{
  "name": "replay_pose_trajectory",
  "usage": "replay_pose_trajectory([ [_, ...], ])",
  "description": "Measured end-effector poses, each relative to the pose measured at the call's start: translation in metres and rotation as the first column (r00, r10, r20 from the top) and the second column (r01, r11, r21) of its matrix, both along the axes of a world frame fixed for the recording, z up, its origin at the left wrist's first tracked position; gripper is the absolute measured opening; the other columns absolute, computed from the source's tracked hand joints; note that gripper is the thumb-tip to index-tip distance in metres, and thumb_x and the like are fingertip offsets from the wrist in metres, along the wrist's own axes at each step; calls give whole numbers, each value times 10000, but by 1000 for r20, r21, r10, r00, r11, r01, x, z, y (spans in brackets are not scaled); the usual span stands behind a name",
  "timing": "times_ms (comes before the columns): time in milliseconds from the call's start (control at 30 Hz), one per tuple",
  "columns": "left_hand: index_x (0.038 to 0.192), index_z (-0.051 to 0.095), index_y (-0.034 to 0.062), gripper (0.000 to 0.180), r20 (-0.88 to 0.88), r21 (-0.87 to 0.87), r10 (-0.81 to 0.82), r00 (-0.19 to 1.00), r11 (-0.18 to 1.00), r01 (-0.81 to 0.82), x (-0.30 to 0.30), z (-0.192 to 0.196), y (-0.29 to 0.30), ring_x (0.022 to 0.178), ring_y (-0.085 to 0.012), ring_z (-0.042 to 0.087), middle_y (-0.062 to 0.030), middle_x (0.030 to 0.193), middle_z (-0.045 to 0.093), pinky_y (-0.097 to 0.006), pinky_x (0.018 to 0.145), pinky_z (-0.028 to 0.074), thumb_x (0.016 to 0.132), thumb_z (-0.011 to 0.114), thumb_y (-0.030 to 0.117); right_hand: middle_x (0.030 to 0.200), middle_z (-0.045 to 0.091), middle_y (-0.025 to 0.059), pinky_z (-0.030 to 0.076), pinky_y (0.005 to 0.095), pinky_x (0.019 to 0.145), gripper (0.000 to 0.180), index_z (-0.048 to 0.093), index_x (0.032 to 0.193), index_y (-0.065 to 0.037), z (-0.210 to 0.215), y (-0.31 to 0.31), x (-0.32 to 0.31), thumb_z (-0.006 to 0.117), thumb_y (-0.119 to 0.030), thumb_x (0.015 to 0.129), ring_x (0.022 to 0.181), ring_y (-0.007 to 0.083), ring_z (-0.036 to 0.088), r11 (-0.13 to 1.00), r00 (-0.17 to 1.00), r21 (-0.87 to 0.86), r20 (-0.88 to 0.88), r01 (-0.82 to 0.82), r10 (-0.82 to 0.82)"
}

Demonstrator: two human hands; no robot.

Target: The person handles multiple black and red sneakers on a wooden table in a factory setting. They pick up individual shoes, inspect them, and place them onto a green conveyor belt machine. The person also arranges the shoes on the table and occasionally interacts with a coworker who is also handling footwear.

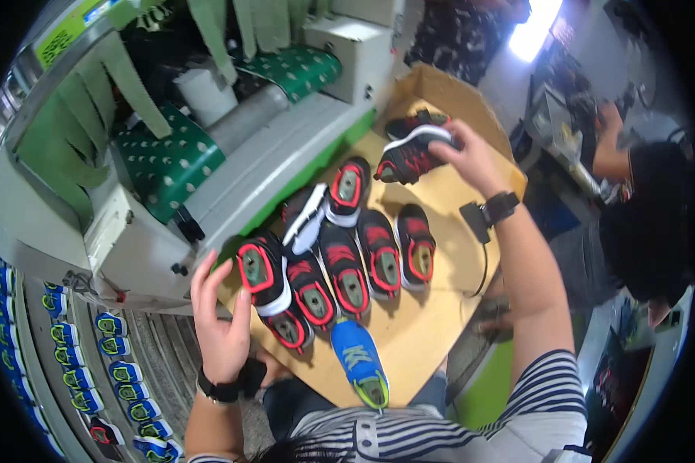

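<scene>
My right hand (471, 158) grips a black and red shoe with a white sole (411, 147), held above the far end of a cardboard tray (421, 324). My left hand (218, 316) is open, its fingers touching a black and red shoe (261, 272) at the tray's near left corner. Several more black and red shoes (363, 251) lie in rows on the cardboard, openings up. A single blue shoe with a yellow-green sole (361, 361) rests at the near edge.
A conveyor machine with green perforated belts (166, 158) and hanging green strips stands to the left. Racks of blue and green shoes (77, 363) run along the lower left. Another person (641, 216) sits at the right.
</scene>
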State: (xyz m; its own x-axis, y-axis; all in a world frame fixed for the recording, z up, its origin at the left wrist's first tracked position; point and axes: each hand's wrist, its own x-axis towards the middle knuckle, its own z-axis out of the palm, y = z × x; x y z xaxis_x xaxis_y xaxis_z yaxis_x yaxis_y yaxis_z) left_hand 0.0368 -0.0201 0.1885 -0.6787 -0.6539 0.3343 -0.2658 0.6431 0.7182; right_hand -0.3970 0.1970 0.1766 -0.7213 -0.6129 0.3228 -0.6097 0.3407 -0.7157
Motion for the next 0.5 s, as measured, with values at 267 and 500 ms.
replay_pose_trajectory([
  [267, 1518, 455, 68, 869, -296, -100, -706, 643, 693, 714, -102, 18, 74, 1461, -397, 418, -208, 1593, 388, -456, 1168, 396, 741, 841, 17, 976, 683, 17, 490, 269, 879, 416, 706, 1159, 0, 65, 4, 137, 593, -388, 1058, 963, 102, 610, 971, 824, -116, 514, -209, 239],
  [500, 1516, 429, 11, 794, -380, -105, -363, 851, 931, 350, -90, 12, 70, 1423, -322, 465, -205, 1548, 447, -420, 1186, 349, 790, 748, -19, 1387, 554, 172, 431, 373, 1107, 604, 379, 1520, -15, -100, 55, 157, 633, -261, 1029, 1283, 271, 551, 989, 978, -109, 191, 103, -81],
])
